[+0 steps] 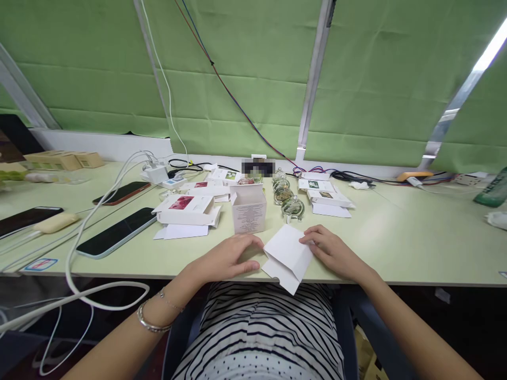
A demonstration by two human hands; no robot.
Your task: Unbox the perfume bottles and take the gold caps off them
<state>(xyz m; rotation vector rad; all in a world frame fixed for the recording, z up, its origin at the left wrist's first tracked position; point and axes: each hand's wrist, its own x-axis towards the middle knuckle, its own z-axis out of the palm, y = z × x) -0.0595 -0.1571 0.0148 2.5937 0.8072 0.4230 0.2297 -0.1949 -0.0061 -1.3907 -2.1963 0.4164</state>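
A small white cardboard box [289,247] lies on its side at the table's front edge, its open flap end pointing toward me and overhanging the edge. My right hand [335,252] holds the box by its right side, fingertips on the top panel. On the other side my left hand [232,257] is open, thumb and forefinger apart, close to the flap but holding nothing. Behind my left hand stands a printed box [249,214] with its top open. A round glass bottle [293,208] sits just beyond the white box, with several similar ones in a row behind it.
Flattened printed cartons lie in a left stack [186,208] and a right stack [327,192]. Phones, including a large one [119,232], lie at left among white cables [81,237]. A green bottle [493,190] is at far right. Black cables [350,177] run along the back wall.
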